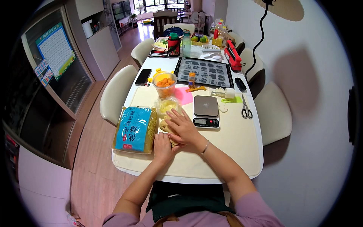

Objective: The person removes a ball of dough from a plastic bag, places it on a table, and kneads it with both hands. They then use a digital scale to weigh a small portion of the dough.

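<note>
A lump of pale yellow dough (165, 126) lies on the cream mat, partly covered by my hands. My right hand (184, 128) rests over it from the right, fingers stretched out and a little spread. Against the dough's near end, my left hand (163, 146) has its fingers curled onto it, touching the right hand's palm. Just beyond sits a clear plastic bag (169, 105) with more pale yellow stuff inside. To the left is a large blue-labelled packet (133, 130) of yellowish paste. A kitchen scale (206, 106) with a grey plate stands right of my right hand.
Past the bag stands a clear tub (165, 84) of orange balls, beside a pink sheet (184, 96). Scissors (246, 109) lie at the right edge. Farther back are a small orange-capped bottle (191, 80), a phone (143, 77) and a black-edged tray (204, 71). Chairs flank the table.
</note>
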Demonstrator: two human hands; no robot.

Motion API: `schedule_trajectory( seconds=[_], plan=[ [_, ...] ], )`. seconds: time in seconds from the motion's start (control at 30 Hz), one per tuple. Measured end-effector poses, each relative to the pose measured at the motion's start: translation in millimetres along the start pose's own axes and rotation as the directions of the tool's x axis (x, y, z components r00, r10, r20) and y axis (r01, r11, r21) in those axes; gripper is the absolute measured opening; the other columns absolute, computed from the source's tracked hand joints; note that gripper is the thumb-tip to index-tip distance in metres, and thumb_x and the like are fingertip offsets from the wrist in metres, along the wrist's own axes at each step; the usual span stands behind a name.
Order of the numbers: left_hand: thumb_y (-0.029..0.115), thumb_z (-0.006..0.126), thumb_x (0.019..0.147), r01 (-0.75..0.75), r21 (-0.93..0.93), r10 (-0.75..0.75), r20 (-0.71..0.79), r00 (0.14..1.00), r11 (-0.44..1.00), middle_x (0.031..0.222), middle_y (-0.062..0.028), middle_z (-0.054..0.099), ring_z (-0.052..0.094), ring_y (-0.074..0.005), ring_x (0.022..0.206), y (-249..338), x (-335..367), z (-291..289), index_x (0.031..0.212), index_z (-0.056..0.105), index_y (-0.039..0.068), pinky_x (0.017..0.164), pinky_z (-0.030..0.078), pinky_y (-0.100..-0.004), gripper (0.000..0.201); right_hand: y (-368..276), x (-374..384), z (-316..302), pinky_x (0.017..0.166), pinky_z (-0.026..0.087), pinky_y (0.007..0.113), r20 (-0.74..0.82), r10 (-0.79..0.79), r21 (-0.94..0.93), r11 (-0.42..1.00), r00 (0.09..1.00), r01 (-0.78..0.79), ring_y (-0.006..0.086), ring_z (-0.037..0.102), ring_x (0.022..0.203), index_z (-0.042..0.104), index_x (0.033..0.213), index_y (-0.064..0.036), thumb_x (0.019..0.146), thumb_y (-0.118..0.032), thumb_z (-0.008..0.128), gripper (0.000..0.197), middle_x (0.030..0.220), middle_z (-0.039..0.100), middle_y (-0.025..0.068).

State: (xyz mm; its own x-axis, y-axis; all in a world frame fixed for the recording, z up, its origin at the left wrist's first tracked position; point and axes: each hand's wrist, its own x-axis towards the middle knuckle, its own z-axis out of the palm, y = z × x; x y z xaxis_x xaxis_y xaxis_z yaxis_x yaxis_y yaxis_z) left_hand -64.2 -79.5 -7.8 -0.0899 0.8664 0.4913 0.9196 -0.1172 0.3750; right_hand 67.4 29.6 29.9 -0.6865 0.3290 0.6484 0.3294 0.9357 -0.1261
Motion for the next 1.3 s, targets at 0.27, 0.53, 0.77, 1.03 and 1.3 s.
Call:
schedule_trajectory(
  seconds=[0.27,0.53,0.77,1.03,1.3],
  plan=[
    [0.037,0.087,0.068,-0.124,-0.018,0.124,-0.007,0.992,0.992,0.086,-0.0149,0.060,0.058,-0.0339,0.086,-19,6,9,0.091,0.060,0.000,0.077,0.049,-0.0450,0.051,0,3,18,0.112,0.035,0.051,0.016,0.111,0.016,0.994,0.994,-0.111,0.0241,0.056,0.127,0.072,0.103,-0.0139,0.081,-0.026,0.069,0.025,0.122,0.066,0.0028],
    [0.044,0.080,0.079,-0.083,-0.069,0.090,0.104,0.991,0.994,0.074,-0.0162,0.063,0.066,-0.0346,0.070,-8,8,-13,0.082,0.062,0.000,0.061,0.052,-0.0448,0.048,1,0,17,0.119,0.026,0.057,-0.031,0.143,-0.033,0.989,0.989,-0.144,0.0261,0.054,0.130,0.072,0.101,-0.0160,0.083,-0.024,0.068,0.020,0.123,0.066,0.0009],
    [0.037,0.080,0.080,-0.132,0.029,0.127,0.134,0.983,0.991,0.071,-0.0155,0.064,0.066,-0.0362,0.066,-18,0,-30,0.078,0.059,0.005,0.058,0.052,-0.0442,0.038,-16,-12,6,0.119,0.025,0.055,-0.071,0.309,0.269,0.922,0.948,-0.280,0.0363,0.045,0.140,0.069,0.121,-0.0079,0.098,-0.022,0.058,0.029,0.138,0.061,0.0129],
    [0.028,0.072,0.080,-0.349,-0.281,0.363,-0.002,0.932,0.894,0.079,-0.0156,0.064,0.066,-0.0355,0.072,34,64,-19,0.085,0.060,0.006,0.061,0.051,-0.0443,0.026,-49,-14,-11,0.111,0.041,0.037,0.204,0.841,0.975,-0.131,0.501,-0.178,0.0240,0.056,0.127,0.057,0.134,0.0057,0.105,-0.027,0.044,0.045,0.134,0.061,0.0175],
    [0.027,0.059,0.086,-0.376,-0.387,0.416,0.021,0.909,0.842,0.073,-0.0172,0.062,0.062,-0.0374,0.067,77,76,21,0.076,0.060,0.006,0.061,0.048,-0.0484,0.023,-18,-48,-32,0.102,0.050,0.038,0.591,0.747,0.771,-0.634,0.304,0.062,0.0249,0.064,0.113,0.064,0.119,-0.0027,0.096,-0.043,0.050,0.049,0.119,0.068,0.0133]
  ],
)
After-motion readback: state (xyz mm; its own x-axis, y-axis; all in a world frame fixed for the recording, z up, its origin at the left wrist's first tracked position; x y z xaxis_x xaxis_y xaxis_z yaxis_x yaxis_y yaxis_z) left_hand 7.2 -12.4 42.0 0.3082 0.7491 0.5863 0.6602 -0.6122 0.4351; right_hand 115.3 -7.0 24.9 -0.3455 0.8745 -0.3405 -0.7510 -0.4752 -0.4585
